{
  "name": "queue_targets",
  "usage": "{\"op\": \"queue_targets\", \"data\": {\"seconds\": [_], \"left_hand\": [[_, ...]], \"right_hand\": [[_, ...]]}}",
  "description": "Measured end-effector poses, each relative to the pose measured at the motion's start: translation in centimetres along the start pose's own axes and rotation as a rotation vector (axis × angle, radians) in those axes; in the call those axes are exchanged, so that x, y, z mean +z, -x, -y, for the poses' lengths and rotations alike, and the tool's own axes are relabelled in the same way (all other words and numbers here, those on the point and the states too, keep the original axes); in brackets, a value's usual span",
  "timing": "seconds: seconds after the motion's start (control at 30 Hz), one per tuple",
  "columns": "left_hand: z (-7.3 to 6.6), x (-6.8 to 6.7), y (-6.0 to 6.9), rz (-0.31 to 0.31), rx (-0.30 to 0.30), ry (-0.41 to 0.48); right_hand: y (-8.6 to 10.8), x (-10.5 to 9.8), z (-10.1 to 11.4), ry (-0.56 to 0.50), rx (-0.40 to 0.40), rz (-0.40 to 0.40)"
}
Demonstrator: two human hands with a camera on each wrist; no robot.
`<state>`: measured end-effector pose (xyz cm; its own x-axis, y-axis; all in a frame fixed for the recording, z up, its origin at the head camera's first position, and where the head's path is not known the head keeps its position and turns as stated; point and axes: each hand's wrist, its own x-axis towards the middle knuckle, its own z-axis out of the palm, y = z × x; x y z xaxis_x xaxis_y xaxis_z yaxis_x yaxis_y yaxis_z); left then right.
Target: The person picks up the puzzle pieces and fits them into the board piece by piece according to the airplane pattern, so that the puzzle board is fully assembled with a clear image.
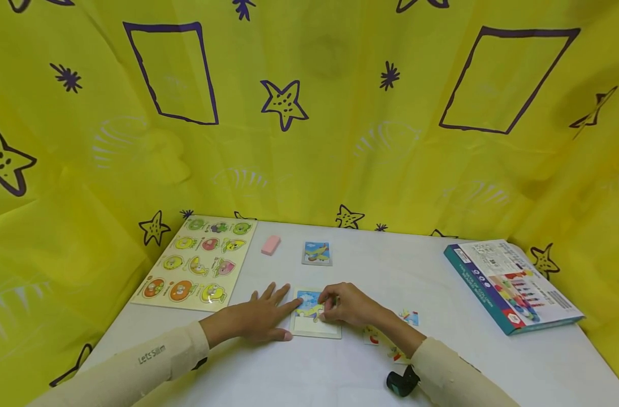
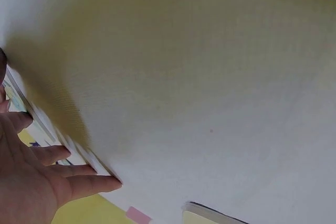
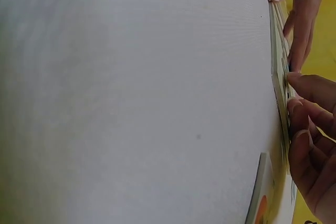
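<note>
A small puzzle board (image 1: 316, 328) lies on the white table, its upper part filled with blue and yellow picture pieces and its lower strip bare. My left hand (image 1: 260, 317) lies spread on the table beside it, index fingertip at the board's left edge. In the left wrist view the fingers of that hand (image 2: 37, 179) are straight. My right hand (image 1: 352, 305) pinches a puzzle piece over the board's right side; the fingers mostly cover it. The right wrist view shows the curled fingers (image 3: 304, 145) close to the board's edge. Loose puzzle pieces (image 1: 410, 317) lie by the right forearm.
A fruit-picture board (image 1: 212, 282) lies at the left. Behind the puzzle are a pink block (image 1: 271, 245) and a small airplane picture (image 1: 317, 253). A flat toy box (image 1: 513, 285) rests at the right. A yellow patterned curtain (image 1: 324, 152) hangs along the table's back edge.
</note>
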<state>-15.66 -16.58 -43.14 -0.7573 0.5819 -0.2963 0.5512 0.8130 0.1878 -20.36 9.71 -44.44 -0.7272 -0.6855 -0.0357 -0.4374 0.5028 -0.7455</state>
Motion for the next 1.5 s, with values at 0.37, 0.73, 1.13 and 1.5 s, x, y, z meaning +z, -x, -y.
{"op": "queue_targets", "data": {"seconds": [0.37,0.73,1.13,1.5], "left_hand": [[-0.5,-0.6,-0.2,0.026,0.007,-0.006],[-1.1,-0.2,-0.6,0.037,0.037,-0.017],[-1.0,0.1,-0.7,0.024,0.048,-0.002],[-1.0,0.1,-0.7,0.009,0.046,-0.002]], "right_hand": [[-0.2,0.2,0.1,0.02,0.004,-0.014],[-0.3,0.1,0.5,0.013,-0.005,0.006],[-0.3,0.0,0.5,0.002,0.034,0.01],[-0.4,-0.1,0.4,0.001,0.038,0.014]]}}
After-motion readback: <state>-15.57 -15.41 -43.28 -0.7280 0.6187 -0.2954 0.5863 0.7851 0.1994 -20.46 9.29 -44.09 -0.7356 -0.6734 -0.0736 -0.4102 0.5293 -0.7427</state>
